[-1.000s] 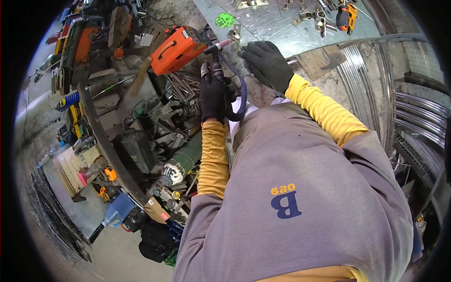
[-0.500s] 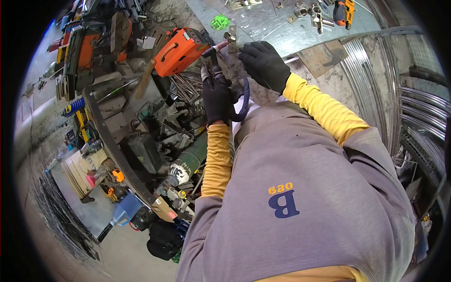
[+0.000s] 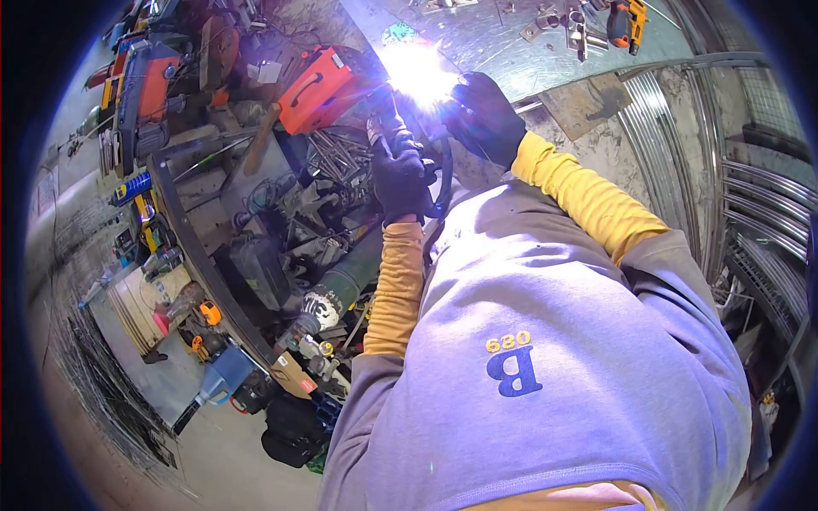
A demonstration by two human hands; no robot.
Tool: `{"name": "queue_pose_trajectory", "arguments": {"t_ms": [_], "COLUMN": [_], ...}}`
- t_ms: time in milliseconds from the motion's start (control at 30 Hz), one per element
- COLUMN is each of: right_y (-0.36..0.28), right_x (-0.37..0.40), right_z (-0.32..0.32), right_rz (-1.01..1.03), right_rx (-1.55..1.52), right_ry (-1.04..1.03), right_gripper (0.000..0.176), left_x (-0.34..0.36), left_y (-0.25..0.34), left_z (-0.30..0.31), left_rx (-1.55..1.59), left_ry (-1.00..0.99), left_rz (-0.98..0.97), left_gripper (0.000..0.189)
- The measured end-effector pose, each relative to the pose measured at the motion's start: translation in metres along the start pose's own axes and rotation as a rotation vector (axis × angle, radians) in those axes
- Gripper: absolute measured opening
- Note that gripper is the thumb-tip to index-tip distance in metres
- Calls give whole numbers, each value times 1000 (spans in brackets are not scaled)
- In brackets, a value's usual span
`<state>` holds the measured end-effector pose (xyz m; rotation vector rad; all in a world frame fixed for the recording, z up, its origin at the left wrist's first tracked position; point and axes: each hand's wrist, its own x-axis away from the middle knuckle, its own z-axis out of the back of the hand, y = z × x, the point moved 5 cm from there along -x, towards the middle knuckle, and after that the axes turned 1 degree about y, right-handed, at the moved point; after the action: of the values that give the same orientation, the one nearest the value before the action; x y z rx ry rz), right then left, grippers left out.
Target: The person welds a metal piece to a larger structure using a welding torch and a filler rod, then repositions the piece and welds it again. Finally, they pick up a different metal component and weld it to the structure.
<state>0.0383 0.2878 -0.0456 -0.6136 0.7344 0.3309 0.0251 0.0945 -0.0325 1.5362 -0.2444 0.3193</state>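
Observation:
My left hand (image 3: 400, 175), in a black glove, is wrapped round a welding torch (image 3: 388, 109) whose tip is lost in the glare. A dark hose (image 3: 446, 175) loops down beside that hand. A white-violet welding arc (image 3: 419, 75) burns at the edge of the metal table, hiding the small metal piece under it. Close to the right of the arc, my gloved right hand (image 3: 486, 119) has its fingers drawn together. What they hold, if anything, is washed out by the light.
An orange welding machine (image 3: 317, 92) stands left of the arc. On the metal table (image 3: 486, 47) lie metal fittings and an orange-black tool (image 3: 626, 25). Bent metal tubes (image 3: 660, 136) stand to the right. A green gas cylinder (image 3: 349, 277) and scrap fill the lower left.
A bright arc has lit at the torch tip, flooding the shirt and gloves with light. My left hand has shifted slightly; my right hand stays close to the same place.

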Motion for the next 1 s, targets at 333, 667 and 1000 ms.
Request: {"name": "queue_pose_trajectory", "arguments": {"t_ms": [333, 667, 1000], "right_y": [-2, -2, -5], "right_x": [-15, -14, -22], "right_z": [1, 0, 9], "right_rz": [-60, -98, -106], "right_rx": [32, -7, -48], "right_ry": [-143, -266, -212], "right_gripper": [32, 51, 42], "left_x": [7, -1, -4], "left_y": [9, 3, -5], "left_z": [2, 3, 9], "left_rx": [-201, -99, -304], "left_ry": [-33, -29, 27], "left_rz": [191, 194, 133], "left_gripper": [24, 30, 28]}}
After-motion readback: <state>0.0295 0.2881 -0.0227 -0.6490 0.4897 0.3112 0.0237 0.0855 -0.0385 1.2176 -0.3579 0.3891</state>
